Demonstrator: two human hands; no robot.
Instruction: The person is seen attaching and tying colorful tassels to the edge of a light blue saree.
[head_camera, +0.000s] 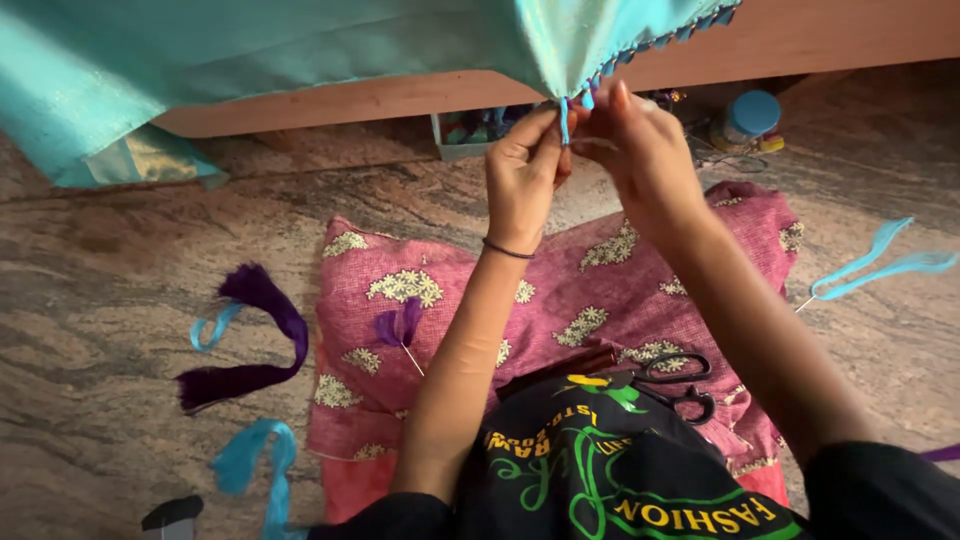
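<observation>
At the top centre of the frame, the left hand (522, 170) pinches a turquoise thread tassel (565, 120) on the edge of the turquoise fabric (300, 50); the right hand (640, 150) pinches beside it. A hard pull could loosen the knot, and the scissors (680, 385) on the lap might slide.

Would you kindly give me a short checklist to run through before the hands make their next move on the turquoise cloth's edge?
1. Left hand pinches the blue tassel thread at the turquoise cloth edge: ok.
2. Right hand is at the same spot on the edge: ok.
3. Scissors lie within sight on the pink cushion: ok.
4. Spare light blue thread with needle lies on the floor to the right: ok.
5. Knot tightness at the edge: cannot tell.
</observation>
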